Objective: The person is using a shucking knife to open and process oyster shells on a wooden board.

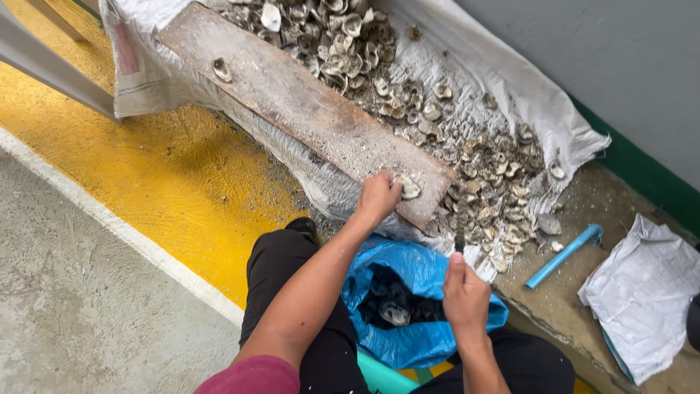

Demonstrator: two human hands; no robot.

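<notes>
Concrete floor with a yellow painted band (pixel 146 175) and a grey wall with a green base up at 2 o'clock, that's the setting. A white woven sack (pixel 510 87) is spread on the floor, and a long worn wooden plank (pixel 292 102) lies slanted over it, from 11 o'clock down toward the middle

Left hand (pixel 378 197) is curled down on an oyster shell (pixel 408 187), pinning it to the near end of the plank, dead centre of the view. Right hand (pixel 464 295) at 5 o'clock is clenched round the handle of a slim dark tool (pixel 459 235), probably a shucking knife, tip pointing up at the shell but not touching it as far as I can see

Progress-wise I'd guess it's well underway: a big pile of empty shells (pixel 343 36) runs from 12 o'clock round to 3, with one stray shell (pixel 222 70) on the plank's far end. Blue plastic bag (pixel 415 306) between the knees has dark unopened-looking oysters in it, so there's more left

Hard to tell: how deep the bag goes, what the blade really is since it's blurred, and whether the pinned shell is already open. Blue pipe piece (pixel 565 254) and a crumpled white bag (pixel 642 292) sit off at 4 o'clock, that bag partly cut off by the frame
</notes>
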